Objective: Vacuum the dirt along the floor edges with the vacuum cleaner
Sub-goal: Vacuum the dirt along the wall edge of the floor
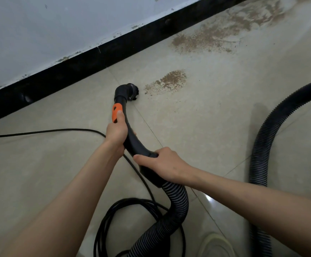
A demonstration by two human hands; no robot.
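1. Nearest the camera: two bare forearms reaching forward over a pale tiled floor (215, 112), with a coil of black power cord (114, 210) and a pale shoe tip (215, 243) at the bottom edge.
2. Right hand (165, 164) curled round the rear of the black curved vacuum handle (134, 143), just above the ribbed hose (177, 199).
3. Left hand (116, 132) wrapped round the handle farther forward, thumb lying on the orange slider (116, 113).
4. Round brush nozzle (130, 91) down on the floor, close to the black skirting board (88, 58).
5. Small patch of brown dirt (167, 82) just beside the nozzle; larger dirt spread (225, 34) farther along the skirting.
6. Hose looping away along the right side.
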